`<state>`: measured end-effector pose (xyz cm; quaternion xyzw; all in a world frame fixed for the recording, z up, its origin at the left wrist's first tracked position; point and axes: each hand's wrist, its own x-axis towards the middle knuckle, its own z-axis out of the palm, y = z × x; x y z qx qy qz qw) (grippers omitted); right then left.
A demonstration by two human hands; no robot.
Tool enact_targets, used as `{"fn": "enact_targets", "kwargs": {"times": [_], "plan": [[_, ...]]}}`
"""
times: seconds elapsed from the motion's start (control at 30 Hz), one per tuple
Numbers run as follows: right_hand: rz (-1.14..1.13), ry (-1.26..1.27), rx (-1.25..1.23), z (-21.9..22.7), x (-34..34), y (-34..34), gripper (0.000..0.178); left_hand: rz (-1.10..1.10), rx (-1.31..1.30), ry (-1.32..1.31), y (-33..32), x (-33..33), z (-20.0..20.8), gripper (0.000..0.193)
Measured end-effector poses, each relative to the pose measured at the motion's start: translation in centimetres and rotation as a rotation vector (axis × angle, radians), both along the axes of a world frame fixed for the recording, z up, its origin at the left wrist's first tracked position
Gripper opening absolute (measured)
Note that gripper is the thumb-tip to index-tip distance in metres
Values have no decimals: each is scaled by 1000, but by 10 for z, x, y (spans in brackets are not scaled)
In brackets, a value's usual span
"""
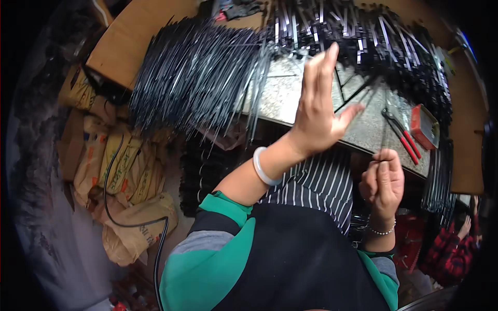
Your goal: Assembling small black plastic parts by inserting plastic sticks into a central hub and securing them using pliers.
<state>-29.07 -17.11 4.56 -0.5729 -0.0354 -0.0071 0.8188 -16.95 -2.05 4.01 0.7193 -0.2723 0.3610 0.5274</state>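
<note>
My left hand (320, 106) is raised over the speckled worktop (280, 96), open, with its fingers stretched upward and the thumb spread to the right. Nothing shows in its grasp. Lower and to the right, at the worktop's front edge, my right hand (383, 181) is closed in a pinch on the end of a thin dark strip (384, 137). That strip runs away from me toward the pile at the back. Pliers with red handles (406, 139) lie just beyond the right hand, beside an orange-red open box (419, 129). A few loose dark strips (358, 96) lie right of my left hand.
Thin black strips (192, 78) cover the left side and overhang the front edge. Shiny flat strips (353, 31) are heaped at the back. More strips (440, 176) hang at the right. Sacks (122, 166) and a black cable (110, 207) lie left. A person's plaid sleeve (451, 251) shows lower right.
</note>
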Motion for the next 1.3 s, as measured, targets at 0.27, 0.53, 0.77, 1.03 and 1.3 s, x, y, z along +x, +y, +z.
{"fn": "enact_targets", "kwargs": {"times": [0.27,0.53,0.77,1.03,1.3], "plan": [[-6,-39,-32,2,-10,-1,18,-200,-49,-42,-8,16,50,47],[16,-21,-50,2,-11,-3,19,-133,47,-11,-2,20,55,41],[-115,-17,-53,8,-6,2,27,-68,575,170,15,18,77,45],[-105,-28,-23,5,-4,12,26,-225,179,-23,29,19,79,37],[13,-26,12,7,-4,18,26,-223,246,-349,40,25,73,31]]}}
